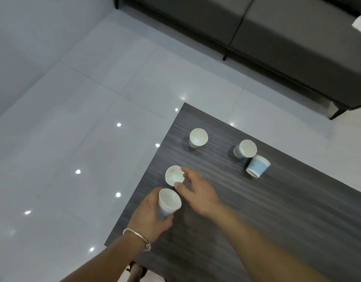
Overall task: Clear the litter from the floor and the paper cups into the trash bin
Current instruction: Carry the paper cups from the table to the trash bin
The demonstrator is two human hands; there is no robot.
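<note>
Left hand (pixel 149 215) grips tilted paper cup (pixel 169 203); right hand (pixel 197 191) just beyond, fingers at rim of upright cup (pixel 173 176), grasp unclear.

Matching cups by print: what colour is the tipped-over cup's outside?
The tipped-over cup is light blue with white edges, seen in the head view.

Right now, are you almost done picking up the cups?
Not nearly. No bin shows, so nothing looks binned. The left hand grips one paper cup; the right hand reaches for a second cup. The far cup, the right cup and the tipped cup wait on the table.
</note>
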